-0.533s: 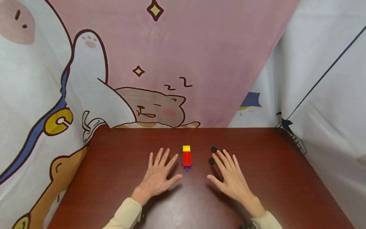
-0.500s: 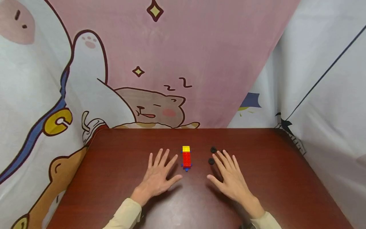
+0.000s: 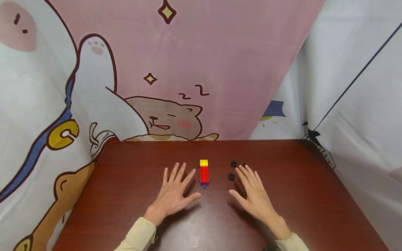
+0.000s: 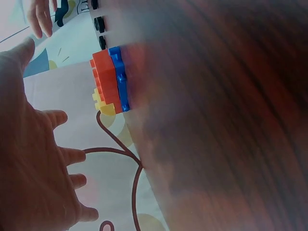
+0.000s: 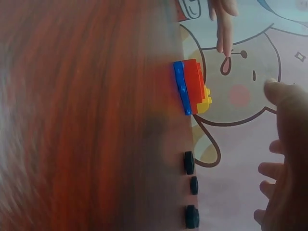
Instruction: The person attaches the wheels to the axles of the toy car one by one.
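A toy-brick car body (image 3: pixel 204 174), red with a yellow block at its far end and a blue base with small side pegs, stands on the table between the hands. My left hand (image 3: pixel 172 195) is held over the table to its left, fingers spread, holding nothing. To the right, my right hand (image 3: pixel 255 197) hovers palm down with straight fingers, also holding nothing. Its fingertips are close to small black wheels: one at the back (image 3: pixel 233 163), one nearer (image 3: pixel 231 176), and a third wheel (image 3: pixel 245 165) partly hidden by the fingers. Both wrist views show the car body (image 4: pixel 107 79) apart from either hand.
The dark reddish-brown wooden table (image 3: pixel 201 226) reaches back to a pink and white cartoon cloth (image 3: pixel 238 69). White cloth (image 3: pixel 361 122) also hangs along the right side. Cream sleeves (image 3: pixel 138 233) cover the forearms.
The right hand has shifted slightly, and its fingers are closer together, uncovering more of the third wheel. The head view has moved a little. The left hand and the car body stay in place.
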Motion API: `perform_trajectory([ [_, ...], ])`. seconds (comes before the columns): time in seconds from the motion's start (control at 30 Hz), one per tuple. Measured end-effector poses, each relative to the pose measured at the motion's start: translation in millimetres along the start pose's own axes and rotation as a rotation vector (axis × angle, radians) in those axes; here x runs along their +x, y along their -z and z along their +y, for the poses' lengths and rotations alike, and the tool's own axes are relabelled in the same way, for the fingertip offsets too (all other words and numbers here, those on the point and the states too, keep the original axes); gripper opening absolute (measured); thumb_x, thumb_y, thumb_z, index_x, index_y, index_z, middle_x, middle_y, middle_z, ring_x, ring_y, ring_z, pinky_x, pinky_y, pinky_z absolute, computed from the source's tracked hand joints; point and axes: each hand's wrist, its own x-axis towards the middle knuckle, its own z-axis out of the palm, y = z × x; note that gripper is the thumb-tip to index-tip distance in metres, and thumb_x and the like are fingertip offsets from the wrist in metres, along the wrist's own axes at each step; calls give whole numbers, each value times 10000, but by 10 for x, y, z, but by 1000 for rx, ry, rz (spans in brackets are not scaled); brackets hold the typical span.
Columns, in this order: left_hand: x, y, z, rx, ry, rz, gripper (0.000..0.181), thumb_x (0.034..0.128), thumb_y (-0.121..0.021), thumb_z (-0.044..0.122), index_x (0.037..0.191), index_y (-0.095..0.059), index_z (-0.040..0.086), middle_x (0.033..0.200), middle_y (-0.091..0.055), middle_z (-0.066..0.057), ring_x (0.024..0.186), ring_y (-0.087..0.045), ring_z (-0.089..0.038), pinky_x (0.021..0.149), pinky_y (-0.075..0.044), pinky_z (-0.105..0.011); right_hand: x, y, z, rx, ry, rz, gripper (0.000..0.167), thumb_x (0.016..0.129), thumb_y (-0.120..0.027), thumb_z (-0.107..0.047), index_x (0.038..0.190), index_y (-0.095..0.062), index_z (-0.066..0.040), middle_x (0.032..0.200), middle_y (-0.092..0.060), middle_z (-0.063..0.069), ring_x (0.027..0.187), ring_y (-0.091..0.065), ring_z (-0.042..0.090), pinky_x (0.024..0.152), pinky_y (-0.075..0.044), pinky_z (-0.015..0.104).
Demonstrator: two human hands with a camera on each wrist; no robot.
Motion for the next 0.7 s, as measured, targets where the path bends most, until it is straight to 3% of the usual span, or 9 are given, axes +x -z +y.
perform_trajectory([
  [0.13,14,-15,8,-31,18,8,894,837,-475,800,1559,-331,294,1645,-255,-109,1534,-162,-364,1186,-80,-666,-16,8,-32,174,-102,-14,780,924,-680,-409,1555,-324,-121,1599,-348,103,1508,-241,340,1233,-139,495],
  [0.23,22,-22,25,-80,43,-6,915,823,-490,807,1562,-323,295,1632,-285,-109,1523,-202,-360,1190,-140,-640,-49,13,-60,304,-198,-32,771,940,-670,-382,1574,-276,-188,1631,-272,91,1503,-240,355,1153,-245,609],
  [0.33,28,-25,40,-145,91,-31,926,817,-490,817,1558,-327,286,1586,-364,-115,1471,-315,-365,1167,-252,-602,-68,8,-82,395,-268,-33,738,959,-650,-363,1574,-253,-263,1635,-248,91,1496,-251,365,1098,-293,659],
  [0.43,35,-32,48,-198,169,-34,942,804,-472,845,1539,-359,267,1490,-485,-100,1362,-466,-349,1098,-382,-557,-72,-15,-104,472,-313,-15,690,973,-637,-332,1560,-285,-242,1616,-285,106,1483,-272,378,1086,-297,677],
  [0.57,56,-65,37,-262,255,20,851,828,-454,832,1391,-530,198,1254,-655,-37,1135,-635,-258,915,-521,-482,-49,-69,-151,563,-377,33,592,981,-630,-297,1499,-387,-143,1543,-412,111,1444,-349,347,1104,-347,578],
  [0.7,99,-113,33,-359,295,45,659,876,-450,780,1085,-654,190,952,-692,60,829,-644,-120,713,-514,-362,-20,-162,-204,748,-481,163,438,975,-636,-156,1372,-501,-29,1379,-552,131,1293,-524,258,999,-482,278],
])
